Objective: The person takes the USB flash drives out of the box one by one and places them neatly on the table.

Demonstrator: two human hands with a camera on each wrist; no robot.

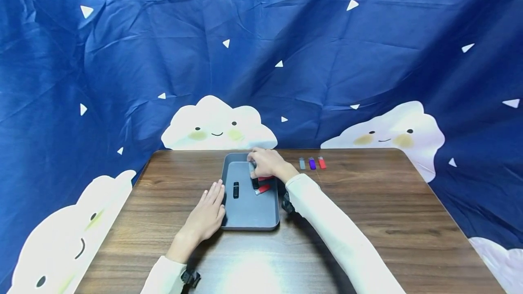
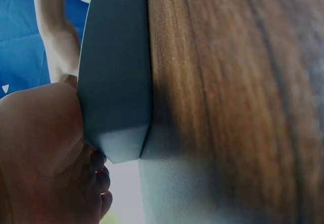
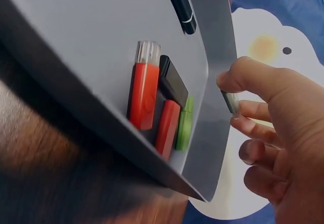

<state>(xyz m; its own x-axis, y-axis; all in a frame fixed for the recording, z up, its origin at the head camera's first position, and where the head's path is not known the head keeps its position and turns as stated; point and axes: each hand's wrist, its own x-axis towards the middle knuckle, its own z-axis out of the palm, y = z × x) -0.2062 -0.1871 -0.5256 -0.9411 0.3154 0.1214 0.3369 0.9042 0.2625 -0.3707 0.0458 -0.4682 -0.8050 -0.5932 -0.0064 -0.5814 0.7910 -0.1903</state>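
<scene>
Over the far end of the grey tray (image 1: pixel 249 214), your right hand (image 1: pixel 265 163) pinches a small grey flash drive (image 3: pixel 231 102), while your left hand (image 1: pixel 206 214) lies flat and relaxed against the tray's left rim, likely steadying it. Only the right wrist view reveals red, black and green drives (image 3: pixel 162 105) clustered inside.

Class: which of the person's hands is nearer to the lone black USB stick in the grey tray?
Left. The left hand rests against the tray's left edge, just beside the black stick; the right hand is over the tray's far corner, farther away.
</scene>
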